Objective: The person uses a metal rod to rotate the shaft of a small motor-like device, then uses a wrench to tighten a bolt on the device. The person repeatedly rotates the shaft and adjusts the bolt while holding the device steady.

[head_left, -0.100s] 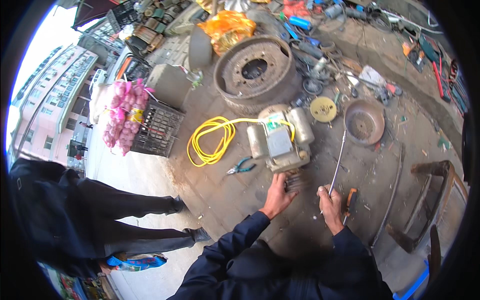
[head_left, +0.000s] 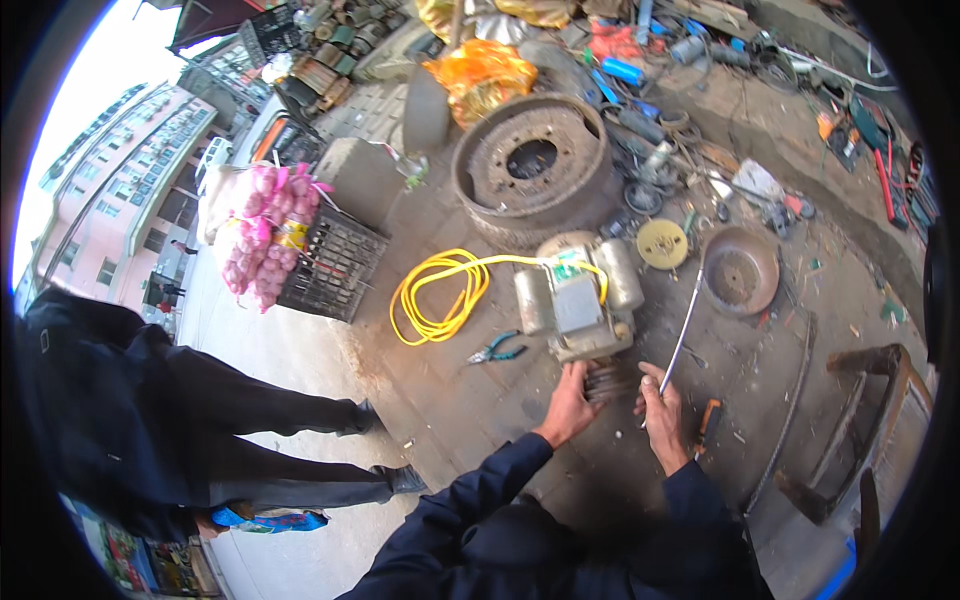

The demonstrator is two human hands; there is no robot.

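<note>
My left hand (head_left: 570,405) grips a blurred, grooved round metal part (head_left: 606,382) at the lower end of a worn metal motor unit (head_left: 578,300) with two silver cylinders. In my right hand (head_left: 660,420) is a long, thin metal rod (head_left: 686,327), its far end by a rusty dish (head_left: 738,270). A yellow cable (head_left: 438,300) runs from a loose coil onto the unit. Teal-handled pliers (head_left: 495,350) lie left of the unit, and an orange-handled tool (head_left: 709,424) lies beside my right hand.
A person in dark clothes (head_left: 260,400) stands at left. Behind are a crate (head_left: 330,262) with pink net bags, a rusty wheel rim (head_left: 530,175), an orange bag (head_left: 480,80) and scattered parts. A metal frame (head_left: 860,365) and curved bar (head_left: 790,410) lie at right.
The whole view has shifted slightly, with the scene now lower and further right. My right index finger looks more raised from the rod; both hands remain near the same objects.
</note>
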